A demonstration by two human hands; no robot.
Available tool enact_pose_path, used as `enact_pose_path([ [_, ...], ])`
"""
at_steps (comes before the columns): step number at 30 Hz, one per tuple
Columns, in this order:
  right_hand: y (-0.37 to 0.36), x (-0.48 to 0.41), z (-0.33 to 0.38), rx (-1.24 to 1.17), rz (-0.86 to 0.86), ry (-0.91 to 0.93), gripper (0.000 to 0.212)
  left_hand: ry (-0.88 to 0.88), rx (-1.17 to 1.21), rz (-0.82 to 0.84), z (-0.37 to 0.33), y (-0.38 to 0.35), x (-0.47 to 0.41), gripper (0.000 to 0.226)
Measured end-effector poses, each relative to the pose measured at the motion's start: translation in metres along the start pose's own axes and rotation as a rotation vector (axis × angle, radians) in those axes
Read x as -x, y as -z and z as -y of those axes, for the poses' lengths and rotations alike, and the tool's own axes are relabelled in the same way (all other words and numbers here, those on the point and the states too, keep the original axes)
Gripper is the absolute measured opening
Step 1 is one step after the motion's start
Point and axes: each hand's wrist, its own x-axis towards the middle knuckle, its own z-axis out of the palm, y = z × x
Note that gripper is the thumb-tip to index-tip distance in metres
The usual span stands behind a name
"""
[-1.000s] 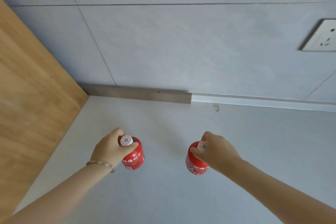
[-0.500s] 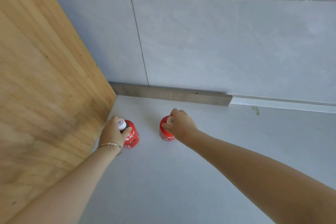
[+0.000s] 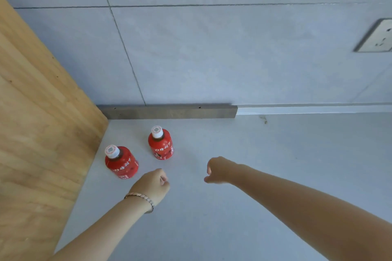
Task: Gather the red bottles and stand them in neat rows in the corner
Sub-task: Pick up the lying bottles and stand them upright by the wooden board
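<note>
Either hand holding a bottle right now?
No. Both red bottles stand free on the floor; left hand and right hand are empty.

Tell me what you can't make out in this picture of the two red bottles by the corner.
- Label text on the near bottle and far bottle: head view, too small and soft to read.
- Palms and fingertips of the left hand and right hand: curled under, hidden by the hands' backs.
- Wall socket: cut off by the right edge, blurred.
- Any further bottles: out of frame.
</note>
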Motion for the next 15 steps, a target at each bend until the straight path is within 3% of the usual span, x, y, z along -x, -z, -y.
enact_pose_path([
  [6,-0.011,0.075,-0.159,-0.1,0.016,-0.28,0.04,-0.232,-0.164,0.22,-0.136,-0.058,-0.015,0.017],
  [9,-0.007,0.131,-0.248,-0.169,-0.066,-0.391,0.04,-0.367,-0.216,0.245,-0.229,-0.094,-0.007,0.031],
  [15,-0.02,0.258,-0.43,-0.271,-0.22,-0.569,0.04,-0.572,-0.25,0.257,-0.419,-0.192,0.044,0.031],
])
